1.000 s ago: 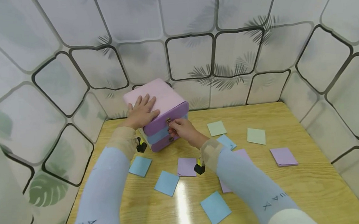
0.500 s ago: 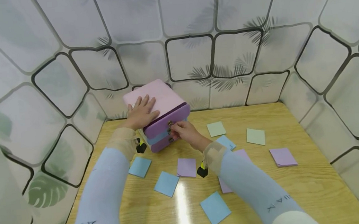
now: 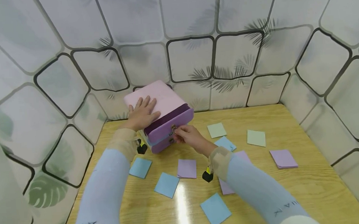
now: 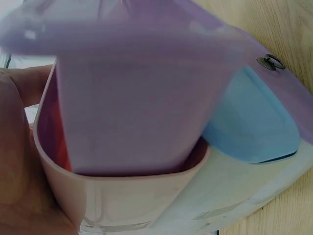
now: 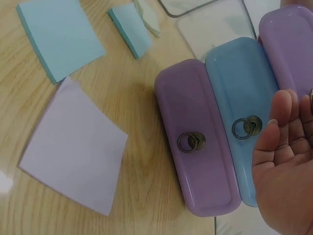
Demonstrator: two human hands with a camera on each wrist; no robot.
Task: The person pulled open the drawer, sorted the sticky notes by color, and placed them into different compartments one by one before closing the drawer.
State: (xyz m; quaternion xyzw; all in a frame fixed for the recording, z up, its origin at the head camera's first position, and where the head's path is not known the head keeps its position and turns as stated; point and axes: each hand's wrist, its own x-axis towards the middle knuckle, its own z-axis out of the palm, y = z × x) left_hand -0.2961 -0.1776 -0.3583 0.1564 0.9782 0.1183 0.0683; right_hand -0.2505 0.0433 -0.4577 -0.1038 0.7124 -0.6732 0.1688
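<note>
A small drawer box with a pink top (image 3: 166, 95) stands at the back left of the table. My left hand (image 3: 140, 116) lies flat on that top, fingers spread. With thumb and fingers my right hand (image 3: 188, 135) pinches the ring pull (image 3: 173, 128) of the purple top drawer (image 3: 160, 131). That drawer is partly out, a dark gap showing behind its front; the left wrist view has its side wall (image 4: 137, 112) standing out of the pink casing (image 4: 122, 200). Below it, the blue middle drawer (image 5: 239, 78) and purple bottom drawer (image 5: 195, 107) are closed, each with a ring pull.
Blue square pads of notes (image 3: 167, 185), purple ones (image 3: 186, 168) and pale green ones (image 3: 256, 138) lie scattered on the wooden table (image 3: 297, 194). A patterned curtain-like wall (image 3: 191, 55) surrounds the back and sides. The right forearm overlaps a purple pad (image 3: 226, 186).
My right hand has drawn the top drawer outward, toward the front right, and the gap behind its front has widened. My left hand has stayed on the pink top.
</note>
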